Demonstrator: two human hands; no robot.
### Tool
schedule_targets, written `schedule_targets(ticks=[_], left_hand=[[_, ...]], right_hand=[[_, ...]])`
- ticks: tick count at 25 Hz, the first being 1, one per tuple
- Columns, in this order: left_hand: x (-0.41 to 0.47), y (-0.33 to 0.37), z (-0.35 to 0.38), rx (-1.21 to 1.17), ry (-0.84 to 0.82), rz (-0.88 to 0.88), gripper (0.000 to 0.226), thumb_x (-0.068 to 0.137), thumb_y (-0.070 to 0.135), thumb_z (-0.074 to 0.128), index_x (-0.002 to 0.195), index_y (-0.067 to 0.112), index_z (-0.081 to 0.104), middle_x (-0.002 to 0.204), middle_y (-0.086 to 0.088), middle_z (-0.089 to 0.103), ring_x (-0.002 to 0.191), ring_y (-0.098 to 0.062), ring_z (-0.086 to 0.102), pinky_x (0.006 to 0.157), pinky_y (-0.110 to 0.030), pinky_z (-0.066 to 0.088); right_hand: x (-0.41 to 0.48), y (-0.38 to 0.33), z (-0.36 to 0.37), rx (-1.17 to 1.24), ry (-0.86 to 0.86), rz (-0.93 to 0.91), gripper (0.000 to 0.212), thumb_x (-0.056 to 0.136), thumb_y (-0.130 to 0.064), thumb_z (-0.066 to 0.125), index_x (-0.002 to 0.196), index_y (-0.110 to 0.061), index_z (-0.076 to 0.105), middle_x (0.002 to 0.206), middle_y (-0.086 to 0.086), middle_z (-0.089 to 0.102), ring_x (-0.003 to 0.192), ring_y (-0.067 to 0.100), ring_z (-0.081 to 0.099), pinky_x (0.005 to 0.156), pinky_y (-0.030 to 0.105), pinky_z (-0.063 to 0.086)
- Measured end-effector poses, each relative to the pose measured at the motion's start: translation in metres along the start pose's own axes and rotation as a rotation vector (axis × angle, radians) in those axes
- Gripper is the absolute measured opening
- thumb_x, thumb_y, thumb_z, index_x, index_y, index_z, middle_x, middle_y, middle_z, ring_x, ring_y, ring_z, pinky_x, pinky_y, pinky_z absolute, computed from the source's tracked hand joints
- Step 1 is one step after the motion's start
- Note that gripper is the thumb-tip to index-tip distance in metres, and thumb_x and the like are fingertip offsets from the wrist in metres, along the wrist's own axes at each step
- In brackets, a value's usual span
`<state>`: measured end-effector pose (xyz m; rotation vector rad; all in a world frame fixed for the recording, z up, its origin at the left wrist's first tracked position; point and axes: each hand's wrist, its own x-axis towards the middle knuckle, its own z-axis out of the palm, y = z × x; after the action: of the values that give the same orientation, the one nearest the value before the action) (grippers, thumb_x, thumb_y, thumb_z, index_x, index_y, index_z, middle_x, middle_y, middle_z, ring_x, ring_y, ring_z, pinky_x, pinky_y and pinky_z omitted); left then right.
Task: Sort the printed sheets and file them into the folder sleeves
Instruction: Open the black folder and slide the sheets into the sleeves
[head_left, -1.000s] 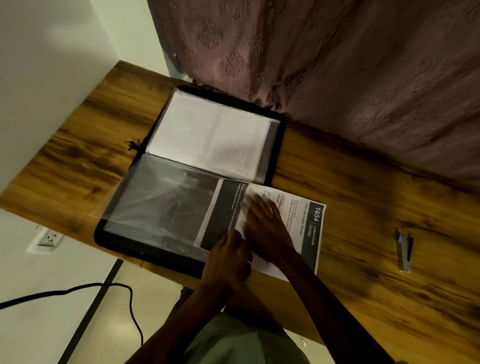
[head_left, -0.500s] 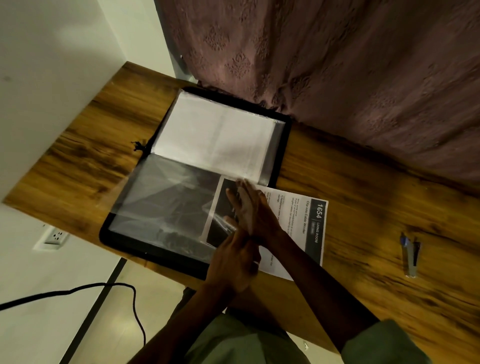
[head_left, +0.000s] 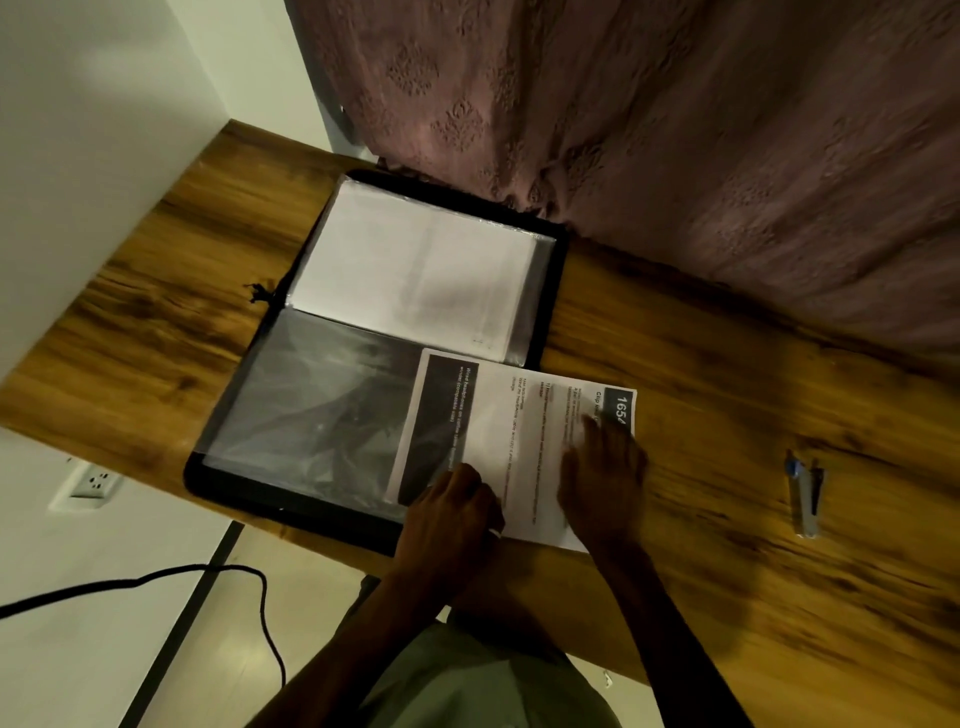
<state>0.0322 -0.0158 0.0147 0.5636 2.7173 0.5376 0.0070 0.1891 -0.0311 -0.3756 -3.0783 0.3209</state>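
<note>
Low in the frame, the right hand (head_left: 602, 483) lies flat, fingers straight, on the printed sheet (head_left: 519, 415). The left hand (head_left: 452, 514) curls at the sheet's near edge over the folder (head_left: 311, 519); whether it grips anything cannot be told.

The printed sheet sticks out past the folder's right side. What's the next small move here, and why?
Probably slide the printed sheet further left into the near sleeve. The right hand lies flat on its outer end, the left hand sits at its near edge, and roughly half the sheet overhangs the folder onto the table.
</note>
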Motion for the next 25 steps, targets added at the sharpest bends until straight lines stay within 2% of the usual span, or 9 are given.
schedule_targets(ticks=[3,10,11,13,15,16,18,20,25], left_hand=[[-0.003,0.000,0.001,-0.007,-0.046,0.003,0.025,0.093,0.036,0.066,0.115,0.024,0.064,0.138,-0.001,0.043,0.128,-0.021,0.045,0.091,-0.031,0.051],[-0.008,0.000,0.005,0.010,-0.077,-0.001,0.024,0.090,0.035,0.069,0.112,0.024,0.064,0.136,-0.002,0.042,0.123,-0.023,0.049,0.088,-0.032,0.055],[-0.008,0.001,0.004,0.022,-0.068,0.004,0.027,0.088,0.035,0.072,0.112,0.024,0.064,0.136,-0.002,0.041,0.121,-0.024,0.050,0.085,-0.033,0.056],[-0.009,0.002,0.000,0.015,-0.082,0.003,0.038,0.070,0.035,0.088,0.099,0.025,0.065,0.124,-0.002,0.049,0.100,-0.027,0.064,0.065,-0.031,0.061],[-0.010,0.003,-0.003,0.036,-0.067,-0.010,0.048,0.053,0.038,0.096,0.088,0.027,0.065,0.111,-0.001,0.053,0.078,-0.022,0.068,0.049,-0.023,0.057],[-0.010,0.002,-0.002,0.046,-0.037,0.009,0.047,0.054,0.040,0.095,0.089,0.027,0.066,0.109,-0.001,0.054,0.075,-0.021,0.067,0.049,-0.022,0.056],[-0.009,0.005,-0.008,0.000,-0.028,-0.016,0.036,0.080,0.041,0.079,0.105,0.019,0.064,0.116,-0.005,0.053,0.087,-0.021,0.066,0.065,-0.031,0.058],[-0.006,0.006,-0.011,0.019,-0.040,-0.079,0.035,0.100,0.040,0.053,0.123,0.015,0.053,0.127,-0.006,0.049,0.104,-0.020,0.059,0.083,-0.031,0.051],[0.000,0.015,-0.020,-0.034,-0.026,-0.207,0.041,0.100,0.039,0.052,0.132,0.018,0.036,0.123,-0.001,0.057,0.103,-0.016,0.063,0.087,-0.027,0.052]], right_hand=[[-0.017,0.021,-0.012,0.129,-0.030,0.388,0.060,0.089,-0.033,0.064,0.137,-0.006,0.041,0.136,0.021,0.046,0.124,0.041,0.046,0.097,0.055,0.042],[-0.019,0.007,-0.018,0.302,-0.109,0.508,0.078,0.083,-0.034,0.073,0.142,-0.004,0.033,0.140,0.020,0.041,0.131,0.038,0.040,0.104,0.048,0.039],[-0.017,0.009,-0.021,0.364,-0.110,0.541,0.078,0.083,-0.033,0.074,0.143,-0.004,0.032,0.141,0.020,0.041,0.129,0.038,0.043,0.101,0.049,0.042],[-0.015,0.014,-0.030,0.552,-0.148,0.645,0.071,0.086,-0.034,0.072,0.141,-0.009,0.033,0.134,0.016,0.050,0.119,0.033,0.055,0.090,0.047,0.053],[-0.014,0.020,-0.038,0.782,-0.234,0.717,0.050,0.092,-0.033,0.064,0.133,-0.016,0.043,0.118,0.009,0.064,0.099,0.025,0.067,0.078,0.044,0.058],[-0.013,0.023,-0.043,0.859,-0.293,0.725,0.036,0.096,-0.031,0.059,0.128,-0.019,0.049,0.111,0.006,0.067,0.092,0.021,0.067,0.076,0.041,0.057],[-0.010,0.024,-0.050,0.909,-0.364,0.709,0.022,0.100,-0.025,0.051,0.122,-0.022,0.056,0.103,0.000,0.067,0.088,0.016,0.064,0.079,0.040,0.053],[-0.009,0.022,-0.054,0.949,-0.378,0.709,0.020,0.101,-0.022,0.049,0.119,-0.024,0.058,0.102,0.000,0.067,0.089,0.018,0.065,0.084,0.042,0.053],[-0.006,0.000,-0.047,1.042,-0.421,0.720,0.022,0.100,-0.025,0.050,0.119,-0.025,0.061,0.105,0.002,0.071,0.094,0.022,0.068,0.088,0.047,0.055]])
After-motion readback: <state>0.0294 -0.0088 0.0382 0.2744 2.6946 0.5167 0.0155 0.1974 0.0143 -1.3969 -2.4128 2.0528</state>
